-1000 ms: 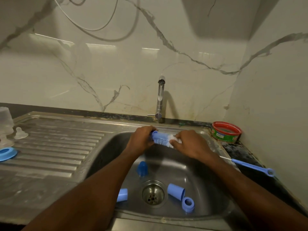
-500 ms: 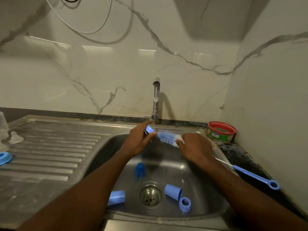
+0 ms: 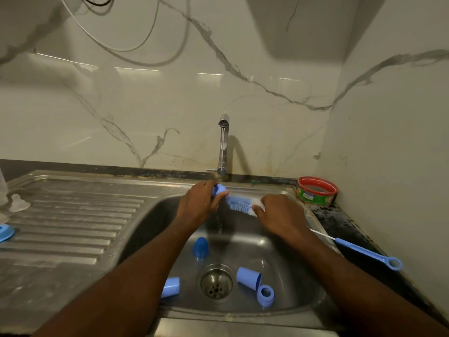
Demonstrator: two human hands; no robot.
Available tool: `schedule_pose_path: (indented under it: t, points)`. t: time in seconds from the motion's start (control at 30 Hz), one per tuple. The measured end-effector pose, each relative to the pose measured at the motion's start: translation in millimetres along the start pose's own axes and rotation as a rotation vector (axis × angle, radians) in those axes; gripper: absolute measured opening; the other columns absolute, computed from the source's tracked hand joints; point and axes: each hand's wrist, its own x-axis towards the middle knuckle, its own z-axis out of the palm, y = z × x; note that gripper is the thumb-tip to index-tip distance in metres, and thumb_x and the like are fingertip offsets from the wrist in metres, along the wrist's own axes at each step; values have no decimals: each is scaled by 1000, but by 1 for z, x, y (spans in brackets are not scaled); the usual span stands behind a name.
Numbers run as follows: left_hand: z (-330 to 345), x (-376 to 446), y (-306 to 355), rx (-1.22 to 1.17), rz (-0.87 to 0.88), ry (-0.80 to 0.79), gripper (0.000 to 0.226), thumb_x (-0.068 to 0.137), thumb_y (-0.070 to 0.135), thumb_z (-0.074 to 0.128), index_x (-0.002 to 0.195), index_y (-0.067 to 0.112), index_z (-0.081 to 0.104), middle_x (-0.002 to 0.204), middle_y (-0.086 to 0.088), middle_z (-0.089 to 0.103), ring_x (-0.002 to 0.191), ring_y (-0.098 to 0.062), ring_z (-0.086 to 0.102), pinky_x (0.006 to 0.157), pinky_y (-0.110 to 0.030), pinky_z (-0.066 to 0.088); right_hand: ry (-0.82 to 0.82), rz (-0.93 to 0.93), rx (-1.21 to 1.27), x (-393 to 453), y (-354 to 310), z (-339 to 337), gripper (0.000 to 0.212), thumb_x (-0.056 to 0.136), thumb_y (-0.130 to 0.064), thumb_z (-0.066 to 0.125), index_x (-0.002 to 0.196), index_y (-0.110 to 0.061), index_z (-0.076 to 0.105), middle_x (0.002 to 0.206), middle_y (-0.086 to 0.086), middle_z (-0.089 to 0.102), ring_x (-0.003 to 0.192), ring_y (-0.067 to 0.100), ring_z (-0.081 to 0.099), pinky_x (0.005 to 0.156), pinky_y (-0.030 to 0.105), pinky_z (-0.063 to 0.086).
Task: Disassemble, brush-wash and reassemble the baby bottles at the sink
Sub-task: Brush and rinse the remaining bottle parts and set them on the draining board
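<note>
Holding brush (image 3: 239, 205) between both grips | left hand (image 3: 198, 207) (blue piece, probably) | right hand (image 3: 279, 215)

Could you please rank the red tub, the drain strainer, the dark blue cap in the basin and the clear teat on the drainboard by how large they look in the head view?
1. Red tub
2. Drain strainer, close to the tub, so unsure
3. Clear teat and dark blue cap look alike; distances from the camera differ, so I will not rank them.
</note>
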Motion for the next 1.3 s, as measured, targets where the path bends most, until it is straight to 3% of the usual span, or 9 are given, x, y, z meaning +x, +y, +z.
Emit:
schedule_pose_path:
  t: [0.13,0.37,0.6,0.7,0.77,0.87,1.03,1.17,1.3]
  points:
    - [-7,-7,6,61,-53,-78,37,99,59,49,96,24,60,87,5,62,73,-4,53,66,-20,38,49,-4,-2,-4,-4,-10,39,99,-55,49,112,-24,69,104,3,71,92,21,65,75,35,51]
    - [-31,-23,12,63,-47,-333,30,82,27,82,106,15,70,97,2,67,88,-13,65,64,-10,37,-228,-45,-69,-22,-9,-15,34,95,-47,58,117,-23,66,114,4,68,98,22,65,87,40,56]
    - [-77,-40,35,-21,89,213,36,91,51,69,111,21,68,97,11,61,84,-4,54,74,-14,39,143,-82,27,-21,-20,-36,36,98,-53,49,115,-27,67,102,3,71,89,24,67,74,35,51]
    - [-61,-55,10,115,-25,-135,23,89,41,74,103,24,69,100,5,68,86,-7,61,81,-28,54,-120,-89,-60,-26,-18,-22,36,93,-55,55,111,-27,69,106,0,70,90,20,65,73,32,48]
    - [-54,-60,-4,201,-118,-337,22,83,34,80,100,24,70,97,4,70,86,-10,65,80,-29,55,-127,-95,-64,-28,-18,-18,33,93,-53,57,110,-28,68,106,0,70,89,19,65,73,32,49]
    - [-58,-49,-6,66,-106,-27,26,81,40,78,102,25,73,94,6,68,85,-9,65,77,-27,54,47,-94,12,-25,-24,-26,32,98,-52,53,114,-28,67,103,0,70,87,17,63,72,33,49]
    - [-48,-59,-13,168,-209,-392,33,77,41,83,102,23,70,100,3,70,87,-10,65,86,-34,57,-191,-132,-91,-30,-18,-16,31,95,-49,57,112,-25,68,110,1,69,96,19,64,77,31,50]
    - [-57,-59,-12,55,-218,-199,33,73,51,80,96,27,75,88,10,71,80,-6,66,79,-32,58,-124,-86,47,-27,-19,-20,39,98,-54,51,118,-25,66,111,3,69,97,20,64,85,39,55]
    - [-70,-71,3,21,-193,-152,17,78,34,80,91,25,75,82,8,71,77,-7,68,74,-29,59,-134,-56,39,-33,-22,-24,40,98,-55,51,119,-25,66,110,1,69,95,18,63,86,39,55]
